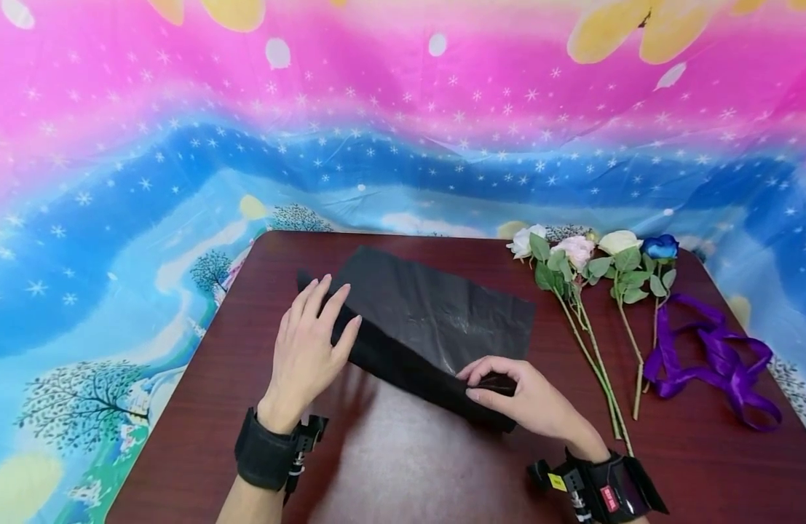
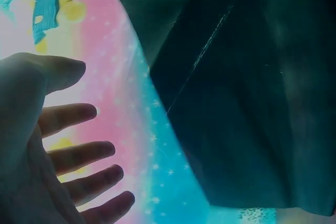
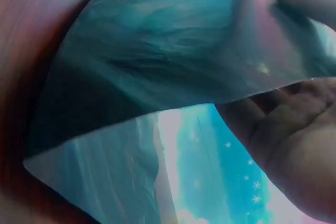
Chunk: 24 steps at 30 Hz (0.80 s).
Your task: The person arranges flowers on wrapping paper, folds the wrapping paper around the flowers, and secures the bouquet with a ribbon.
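A sheet of black wrapping paper [image 1: 442, 309] stands across the middle of the table, its near edge folded up into a long dark band. My right hand [image 1: 523, 400] pinches that folded edge near its right end, thumb on the near side. In the right wrist view the paper [image 3: 157, 40] runs between the thumb and fingers of the right hand [image 3: 294, 145]. At the left end of the fold is my left hand [image 1: 314, 342], fingers straight and spread. The left wrist view shows the left hand [image 2: 79, 145] spread beside the dark paper [image 2: 236, 108], holding nothing.
Artificial roses lie at the right: a white one [image 1: 527, 241], a pink one [image 1: 575, 251], a cream one [image 1: 619, 241] and a blue one [image 1: 660, 247]. Beside their stems a purple ribbon [image 1: 724, 356] lies loosely looped. A printed cloth [image 1: 376, 109] hangs behind the table [image 1: 239, 327].
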{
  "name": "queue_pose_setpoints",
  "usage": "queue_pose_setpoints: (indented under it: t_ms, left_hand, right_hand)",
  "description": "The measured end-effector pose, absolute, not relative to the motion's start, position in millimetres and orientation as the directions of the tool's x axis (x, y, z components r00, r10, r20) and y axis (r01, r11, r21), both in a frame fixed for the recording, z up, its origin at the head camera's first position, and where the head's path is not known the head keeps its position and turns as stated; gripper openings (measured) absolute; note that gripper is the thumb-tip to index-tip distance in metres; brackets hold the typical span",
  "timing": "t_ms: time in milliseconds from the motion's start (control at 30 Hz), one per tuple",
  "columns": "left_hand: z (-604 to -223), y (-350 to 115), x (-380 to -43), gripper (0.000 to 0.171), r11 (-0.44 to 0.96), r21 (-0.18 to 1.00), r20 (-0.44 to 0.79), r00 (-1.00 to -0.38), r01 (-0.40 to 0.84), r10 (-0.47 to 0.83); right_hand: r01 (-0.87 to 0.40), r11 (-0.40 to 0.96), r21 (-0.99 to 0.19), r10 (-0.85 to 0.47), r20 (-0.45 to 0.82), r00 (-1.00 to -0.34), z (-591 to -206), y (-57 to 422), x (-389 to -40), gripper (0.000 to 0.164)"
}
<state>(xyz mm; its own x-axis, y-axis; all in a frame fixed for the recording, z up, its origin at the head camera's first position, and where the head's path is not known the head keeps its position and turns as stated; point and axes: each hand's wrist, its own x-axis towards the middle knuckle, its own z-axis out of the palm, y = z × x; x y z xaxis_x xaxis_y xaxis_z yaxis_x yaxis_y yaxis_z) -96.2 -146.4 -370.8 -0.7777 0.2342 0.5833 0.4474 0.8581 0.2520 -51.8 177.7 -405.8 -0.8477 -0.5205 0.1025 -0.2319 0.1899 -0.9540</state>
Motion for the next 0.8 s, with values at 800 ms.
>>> queue_pose_setpoints:
  t_ms: [800]
  left_hand:
    - [-368,-156,-71,0.04,0.874,0.25,0.47,-0.841,0.417,0.267]
  right_hand:
    - [-0.409,0.325,-0.852,-0.791,-0.009,-0.611,-429,151,-30,0.007]
